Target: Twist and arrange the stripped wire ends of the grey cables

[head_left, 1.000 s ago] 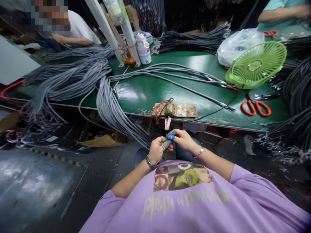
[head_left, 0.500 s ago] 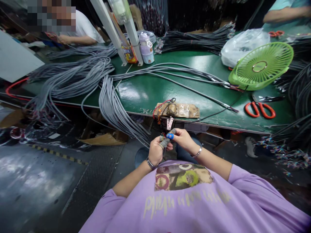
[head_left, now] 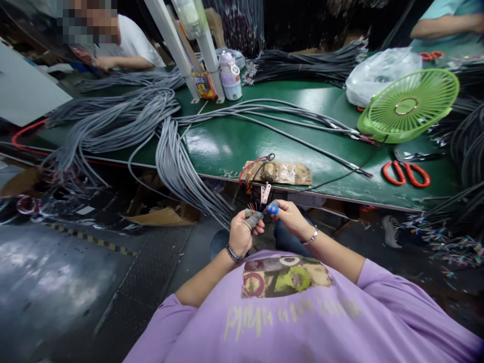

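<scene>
My left hand (head_left: 242,233) is closed in a fist just below the table's front edge, gripping the end of a grey cable; its thin coloured wires (head_left: 253,206) fan out above my taped fingertips. My right hand (head_left: 288,217) is close beside it. Its thumb and forefinger, one in a blue cap, pinch at those wire ends. Right above both hands a pink clip (head_left: 265,192) hangs from a taped cardboard block (head_left: 282,172) with red and black leads on the edge of the green table (head_left: 227,143).
A thick bundle of grey cables (head_left: 174,161) spills over the table's left front edge. Red-handled scissors (head_left: 406,173) and a green fan (head_left: 410,105) lie to the right. Black cable bundles, a plastic bag and a bottle (head_left: 230,76) stand further back. Other people work at the far left and far right.
My hands have stayed below the clip and shifted slightly. The coloured wire ends now show above my left fist. My right fingers have moved onto them.
</scene>
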A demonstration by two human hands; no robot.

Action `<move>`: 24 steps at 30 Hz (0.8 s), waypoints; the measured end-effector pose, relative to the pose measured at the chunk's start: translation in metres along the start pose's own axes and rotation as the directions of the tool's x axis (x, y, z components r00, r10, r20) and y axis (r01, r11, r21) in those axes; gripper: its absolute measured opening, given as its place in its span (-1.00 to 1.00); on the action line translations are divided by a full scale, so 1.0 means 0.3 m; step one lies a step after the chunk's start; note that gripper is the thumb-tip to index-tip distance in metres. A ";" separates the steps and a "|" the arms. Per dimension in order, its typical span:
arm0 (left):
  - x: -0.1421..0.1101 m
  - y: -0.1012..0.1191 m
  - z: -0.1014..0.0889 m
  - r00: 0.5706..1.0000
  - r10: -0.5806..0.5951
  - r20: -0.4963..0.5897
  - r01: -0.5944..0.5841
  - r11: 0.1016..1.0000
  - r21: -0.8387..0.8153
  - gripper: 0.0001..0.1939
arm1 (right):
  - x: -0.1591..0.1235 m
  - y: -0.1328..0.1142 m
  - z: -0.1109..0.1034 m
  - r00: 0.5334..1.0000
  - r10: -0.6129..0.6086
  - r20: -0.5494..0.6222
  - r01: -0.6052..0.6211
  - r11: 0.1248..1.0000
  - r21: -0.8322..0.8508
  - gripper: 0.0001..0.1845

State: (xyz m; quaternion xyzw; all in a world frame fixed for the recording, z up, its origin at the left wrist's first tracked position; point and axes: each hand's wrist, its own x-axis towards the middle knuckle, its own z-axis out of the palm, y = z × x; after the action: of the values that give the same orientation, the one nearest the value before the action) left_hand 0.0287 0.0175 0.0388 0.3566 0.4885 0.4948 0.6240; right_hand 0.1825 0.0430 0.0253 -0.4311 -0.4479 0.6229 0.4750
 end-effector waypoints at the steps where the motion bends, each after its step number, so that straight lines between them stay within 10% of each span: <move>1: 0.002 0.006 -0.003 1.000 0.004 0.005 -0.004 1.000 0.002 -0.74 | 0.009 0.001 -0.006 0.999 0.040 -0.015 -0.040 0.998 0.053 -0.55; 8: 0.018 0.027 0.003 0.991 -0.043 0.129 0.046 0.999 -0.017 -0.73 | 0.111 -0.030 -0.010 0.946 0.306 0.104 -0.323 0.867 0.379 -0.47; 24: 0.067 -0.004 0.028 0.982 -0.093 0.164 0.094 0.996 0.001 -0.74 | 0.154 -0.035 0.066 0.958 0.283 0.050 -0.256 0.760 0.597 -0.57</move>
State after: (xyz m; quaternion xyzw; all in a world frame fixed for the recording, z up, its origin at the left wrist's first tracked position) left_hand 0.0378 0.0369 0.0348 0.3705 0.4499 0.4356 0.6860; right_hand 0.1574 0.0867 0.0350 -0.3325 -0.1516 0.7842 0.5015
